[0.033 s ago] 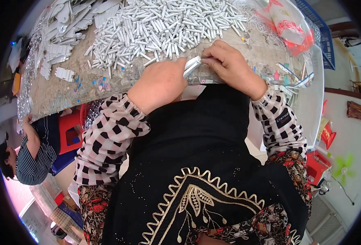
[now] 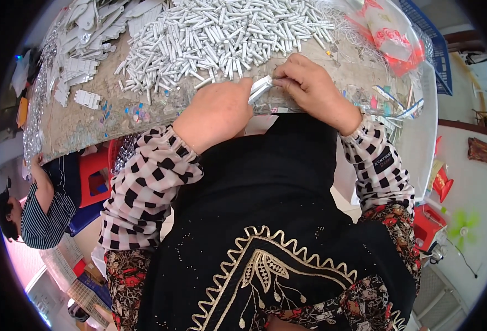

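Close to the table's near edge, my left hand (image 2: 216, 115) is closed around a few slim white pieces (image 2: 260, 90) whose ends stick out past the thumb, pointing up and right. My right hand (image 2: 314, 91) is in a pinch at the tip of those pieces. What lies between its thumb and forefinger is too small to make out. Just beyond both hands spreads a big heap of short white sticks (image 2: 221, 36), some strewn loose at its near side.
Flat whitish plastic parts (image 2: 86, 66) are piled at the table's (image 2: 116, 96) left. Thin white strands (image 2: 359, 41), a red-and-white plastic bag (image 2: 389, 38) and a blue crate (image 2: 433, 44) are at the right. Another person (image 2: 42, 209) is at the far left, near a red stool (image 2: 94, 176).
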The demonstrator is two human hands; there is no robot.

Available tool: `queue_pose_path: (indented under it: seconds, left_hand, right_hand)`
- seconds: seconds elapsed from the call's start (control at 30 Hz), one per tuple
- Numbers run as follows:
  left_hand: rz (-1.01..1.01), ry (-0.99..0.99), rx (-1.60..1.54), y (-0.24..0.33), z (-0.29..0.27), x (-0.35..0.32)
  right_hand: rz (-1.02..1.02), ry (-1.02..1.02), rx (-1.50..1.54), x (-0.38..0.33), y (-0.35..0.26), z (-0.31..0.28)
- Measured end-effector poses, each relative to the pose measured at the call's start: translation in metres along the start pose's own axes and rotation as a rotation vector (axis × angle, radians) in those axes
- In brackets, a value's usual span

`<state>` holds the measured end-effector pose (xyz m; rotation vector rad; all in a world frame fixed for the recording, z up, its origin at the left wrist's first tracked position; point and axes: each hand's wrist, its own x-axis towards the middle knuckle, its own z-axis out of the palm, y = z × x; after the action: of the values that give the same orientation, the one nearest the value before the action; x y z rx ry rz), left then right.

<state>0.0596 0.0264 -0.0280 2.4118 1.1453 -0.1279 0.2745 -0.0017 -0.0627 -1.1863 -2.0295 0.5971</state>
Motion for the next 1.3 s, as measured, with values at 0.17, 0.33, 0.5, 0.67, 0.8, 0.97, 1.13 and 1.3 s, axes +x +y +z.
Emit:
queue_pose_path:
  seconds: [0.17, 0.33, 0.5, 0.67, 0.8, 0.97, 1.13, 1.3]
  left_hand:
    - [0.005, 0.002, 0.056, 0.006, 0.002, 0.001]
    - [0.11, 0.094, 0.136, 0.0, 0.001, -0.016]
    - [0.109, 0.165, 0.128, 0.001, 0.012, -0.006]
    - [0.119, 0.142, 0.108, -0.001, 0.009, -0.01]
    - [0.125, 0.136, 0.08, -0.004, 0.012, -0.009]
    - [0.129, 0.097, 0.055, -0.007, 0.011, -0.012]
    - [0.105, 0.081, 0.062, -0.005, 0.012, -0.009]
    - [0.098, 0.103, 0.04, -0.008, 0.01, -0.011]
  right_hand:
    - [-0.145, -0.138, -0.413, 0.013, -0.026, -0.008]
    - [-0.278, -0.412, -0.575, 0.044, -0.054, -0.006]
    - [0.118, -0.688, -0.203, 0.066, -0.027, -0.023]
    - [-0.001, -0.132, -0.021, 0.081, -0.02, 0.007]
    - [0.147, -0.179, 0.006, 0.077, -0.013, 0.039]
    - [0.187, -0.199, -0.089, 0.076, -0.014, 0.048]
    - [0.163, -0.14, -0.111, 0.076, -0.005, 0.052]
    - [0.12, -0.014, -0.047, 0.071, -0.013, 0.042]
